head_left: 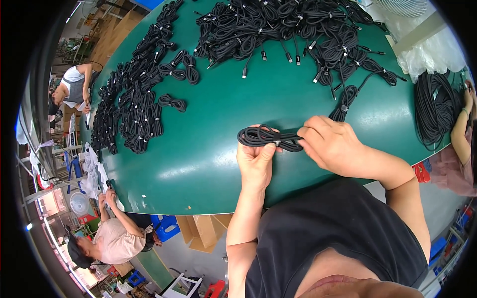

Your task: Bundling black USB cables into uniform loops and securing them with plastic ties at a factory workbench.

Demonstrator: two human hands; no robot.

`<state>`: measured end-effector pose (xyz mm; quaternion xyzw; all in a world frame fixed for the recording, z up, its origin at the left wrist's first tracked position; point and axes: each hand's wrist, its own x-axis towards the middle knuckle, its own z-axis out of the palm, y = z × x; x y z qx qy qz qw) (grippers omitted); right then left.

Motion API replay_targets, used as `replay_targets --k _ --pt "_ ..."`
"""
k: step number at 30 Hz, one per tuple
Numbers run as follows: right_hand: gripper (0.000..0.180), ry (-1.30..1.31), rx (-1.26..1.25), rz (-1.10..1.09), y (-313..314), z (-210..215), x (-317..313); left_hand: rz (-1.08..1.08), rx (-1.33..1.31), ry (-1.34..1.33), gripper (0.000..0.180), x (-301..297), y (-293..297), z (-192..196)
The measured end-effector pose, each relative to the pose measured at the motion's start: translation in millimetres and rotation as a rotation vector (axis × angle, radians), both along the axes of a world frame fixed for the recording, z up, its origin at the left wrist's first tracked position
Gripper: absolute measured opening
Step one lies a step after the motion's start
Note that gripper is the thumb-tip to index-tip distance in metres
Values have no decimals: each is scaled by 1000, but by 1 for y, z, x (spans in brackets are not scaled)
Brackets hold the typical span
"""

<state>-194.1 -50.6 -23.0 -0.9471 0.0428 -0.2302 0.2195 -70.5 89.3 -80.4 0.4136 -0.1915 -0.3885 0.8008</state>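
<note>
A coiled black cable [266,138], cinched at its middle, is held level above the green table between my two hands. My left hand [257,161] grips its left part from below, the thumb pressed near the tied middle. The fingers of my right hand [328,144] pinch the right end of the bundle, hiding that end. Just beyond my right hand lies another bundled black cable [345,103], partly covered by the hand.
A large heap of black cables [248,30] with metal plugs covers the table's far side. Tied bundles [141,107] spread along the left. A thick black coil [436,109] hangs at the right edge. Co-workers [117,238] sit at the left; a cardboard box [201,231] stands below.
</note>
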Motion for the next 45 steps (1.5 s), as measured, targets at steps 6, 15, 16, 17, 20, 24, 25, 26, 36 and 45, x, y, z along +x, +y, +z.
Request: replay_targets --k 6,15,16,17,20,24,25,26,36,45 --pt "15 -55 46 89 5 -5 5 -76 11 4 40 -15 -7 -4" --pt "28 18 65 -19 0 -4 1 -15 -50 91 32 -2 -4 5" --pt "27 -31 50 1 0 -7 1 -18 -45 93 32 -4 -5 5" --pt "27 -79 35 21 1 -8 1 -21 -41 96 32 -5 -7 5" --pt "27 -14 29 20 7 -7 -1 -43 -16 92 31 -10 -9 7" --pt "27 -131 241 -132 0 1 7 -42 -39 103 33 -7 -5 8" --pt "27 -131 242 -132 -2 -2 5 -50 -47 85 35 -8 -6 7" --pt "27 3 490 -46 -6 -6 3 -59 -54 66 36 -8 -6 7" --pt "33 -157 273 35 -4 -17 -3 54 401 -367 40 -1 -3 11" --pt "24 124 1300 -100 -32 -30 -4 -252 280 -48 30 7 3 27"
